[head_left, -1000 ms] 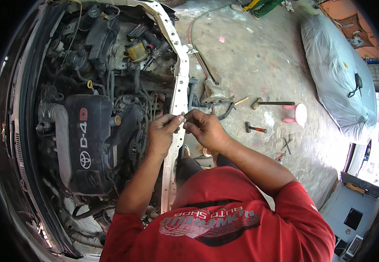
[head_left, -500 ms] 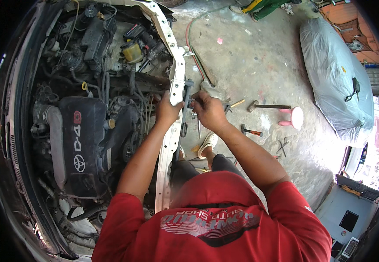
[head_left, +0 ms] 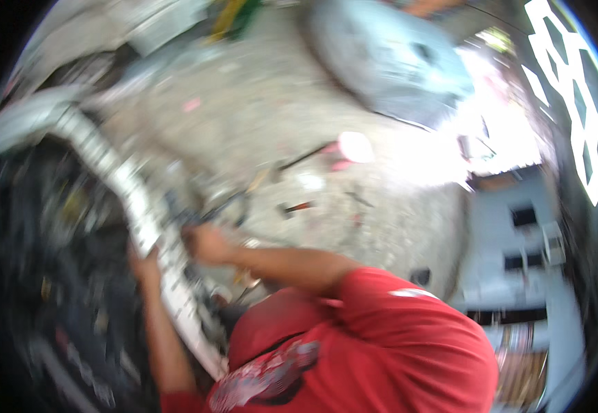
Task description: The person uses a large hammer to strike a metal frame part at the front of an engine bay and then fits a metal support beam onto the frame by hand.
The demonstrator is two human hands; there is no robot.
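The view is badly smeared by motion. My left hand [head_left: 146, 267] is at the engine-bay side of the white metal front crossbar [head_left: 137, 199] of a car, touching or very close to its edge. On the bar's outer side, my right hand [head_left: 206, 243] is beside a dark bracket-like part [head_left: 178, 210] running along the bar. Its fingers are blurred, so what they hold, if anything, does not show. Left of the bar the engine bay [head_left: 65, 275] is a dark blur with a yellowish part in it.
On the concrete floor [head_left: 237, 103] are an orange-handled hammer [head_left: 299, 207], a long-handled hammer [head_left: 302, 158], a pink stool [head_left: 354, 148] and a dark cross-shaped tool [head_left: 359, 199]. Beyond stands a grey-covered vehicle [head_left: 381, 55]. A grey bench or cabinet [head_left: 519, 186] is at right.
My view has swung to the right and blurred, so the crossbar and engine bay now lie further left and lower. Both hands remain on either side of the bar.
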